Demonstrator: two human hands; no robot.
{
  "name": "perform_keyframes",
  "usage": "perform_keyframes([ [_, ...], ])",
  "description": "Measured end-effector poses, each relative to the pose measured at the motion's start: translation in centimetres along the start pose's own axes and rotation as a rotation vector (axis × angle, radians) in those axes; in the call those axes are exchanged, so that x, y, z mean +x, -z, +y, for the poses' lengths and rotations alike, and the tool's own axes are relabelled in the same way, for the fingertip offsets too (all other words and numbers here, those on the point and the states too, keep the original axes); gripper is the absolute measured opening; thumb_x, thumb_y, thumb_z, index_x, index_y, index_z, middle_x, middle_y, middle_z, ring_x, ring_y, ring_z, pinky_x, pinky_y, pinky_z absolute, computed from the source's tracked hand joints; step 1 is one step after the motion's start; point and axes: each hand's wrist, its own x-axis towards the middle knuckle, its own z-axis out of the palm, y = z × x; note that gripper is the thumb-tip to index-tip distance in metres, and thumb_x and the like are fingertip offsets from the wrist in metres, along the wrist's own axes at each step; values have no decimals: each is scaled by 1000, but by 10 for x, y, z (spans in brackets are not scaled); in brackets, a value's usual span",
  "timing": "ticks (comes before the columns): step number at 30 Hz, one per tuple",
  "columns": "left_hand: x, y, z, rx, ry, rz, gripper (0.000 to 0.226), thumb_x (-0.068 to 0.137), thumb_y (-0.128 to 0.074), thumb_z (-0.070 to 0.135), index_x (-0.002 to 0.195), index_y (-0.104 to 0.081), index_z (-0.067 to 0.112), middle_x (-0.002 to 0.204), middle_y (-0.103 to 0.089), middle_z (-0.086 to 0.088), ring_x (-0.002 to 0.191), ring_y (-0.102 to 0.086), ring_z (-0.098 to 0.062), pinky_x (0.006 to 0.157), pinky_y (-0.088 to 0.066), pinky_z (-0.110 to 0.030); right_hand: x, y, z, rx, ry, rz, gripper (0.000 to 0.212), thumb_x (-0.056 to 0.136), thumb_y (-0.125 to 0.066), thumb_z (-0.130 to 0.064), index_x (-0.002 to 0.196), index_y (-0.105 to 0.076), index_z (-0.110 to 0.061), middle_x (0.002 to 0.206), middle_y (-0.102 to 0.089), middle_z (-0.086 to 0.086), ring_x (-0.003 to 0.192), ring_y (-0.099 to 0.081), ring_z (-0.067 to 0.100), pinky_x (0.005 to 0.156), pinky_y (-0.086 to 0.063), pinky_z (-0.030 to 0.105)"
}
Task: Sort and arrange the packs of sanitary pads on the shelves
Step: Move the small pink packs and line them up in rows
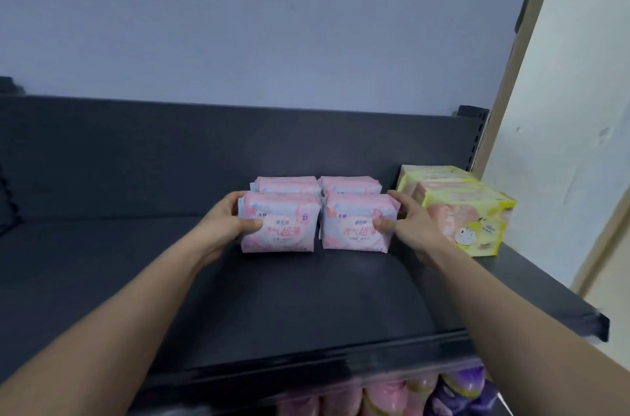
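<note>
On the dark shelf [102,279], pink pad packs [289,185] are standing mid-shelf, left of yellow packs [477,207]. The left hand [228,223] is gripping the left front pack [286,235], the right hand [410,223] the right front pack [351,231]; uneven pushing risks toppling them.

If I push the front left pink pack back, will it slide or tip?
Probably slides: the front left pink pack sits on a smooth shelf. Likely soft, judging by its puffy wrapper. The pack behind should stop tipping.

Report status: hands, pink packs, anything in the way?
Left hand grips front-left pink pack, right hand grips front-right pink pack. Both upright on shelf, rear pink packs behind. Yellow packs close beside right hand.
</note>
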Motion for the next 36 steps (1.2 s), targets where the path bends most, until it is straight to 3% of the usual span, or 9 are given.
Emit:
perform_keyframes([
  [2,1,-8,-1,23,-16,33,50,81,-64,-15,120,-52,14,106,-65,-6,89,-65,-17,69,-57,-25,3,3,1,-9,19,-34,71,84,-73,-7,145,-38,-17,129,-51,-3,110,-51,12,78,-44,15],
  [7,0,-28,-3,-23,-41,95,51,80,-64,-17,118,-55,16,108,-66,-9,91,-66,-20,80,-56,-38,9,7,2,-54,70,-70,61,88,-68,-5,142,-41,-15,123,-55,-2,101,-56,9,79,-46,17],
  [11,-1,-38,-8,-15,-55,134,49,82,-63,-15,119,-55,16,107,-67,-6,100,-65,-26,89,-53,-45,16,4,3,-223,153,-46,61,88,-67,-10,143,-42,-13,138,-52,1,121,-51,16,105,-41,30],
  [14,-2,-43,-9,60,-48,169,46,85,-64,-8,122,-53,17,108,-67,-2,98,-66,-20,85,-55,-39,16,2,4,-353,202,-12,59,89,-64,-13,144,-43,-12,145,-46,3,131,-45,21,110,-35,32],
  [18,-10,-45,-6,352,-73,266,60,84,-71,13,137,-43,20,119,-62,6,109,-62,-19,96,-50,-39,9,-4,-2,-638,402,58,51,87,-56,-6,138,-51,-10,149,-40,11,138,-36,26,112,-27,31],
  [20,-17,-47,-1,536,-96,310,74,85,-71,19,147,-31,16,128,-54,8,119,-55,-20,96,-43,-30,3,-9,-8,-757,490,64,51,82,-54,-2,133,-56,-8,147,-43,14,137,-36,31,111,-30,35],
  [24,-33,-49,10,786,-106,343,85,84,-71,22,152,-21,11,148,-44,-5,132,-45,-23,100,-37,-31,-9,-23,-23,-891,605,6,47,81,-57,-8,128,-58,-6,140,-49,15,134,-37,33,107,-31,39],
  [29,-64,-24,20,1087,-55,375,79,87,-68,29,151,-25,10,155,-32,-8,142,-32,-24,113,-29,-33,-20,-46,-33,-870,714,-91,54,89,-57,-21,141,-46,-14,152,-37,7,146,-22,27,116,-17,34],
  [36,-145,32,26,1351,87,516,57,92,-62,32,141,-40,11,144,-45,-8,130,-44,-27,103,-40,-39,-53,-110,-69,-862,907,-282,50,86,-60,-29,134,-51,-17,139,-51,3,138,-34,26,110,-26,32],
])
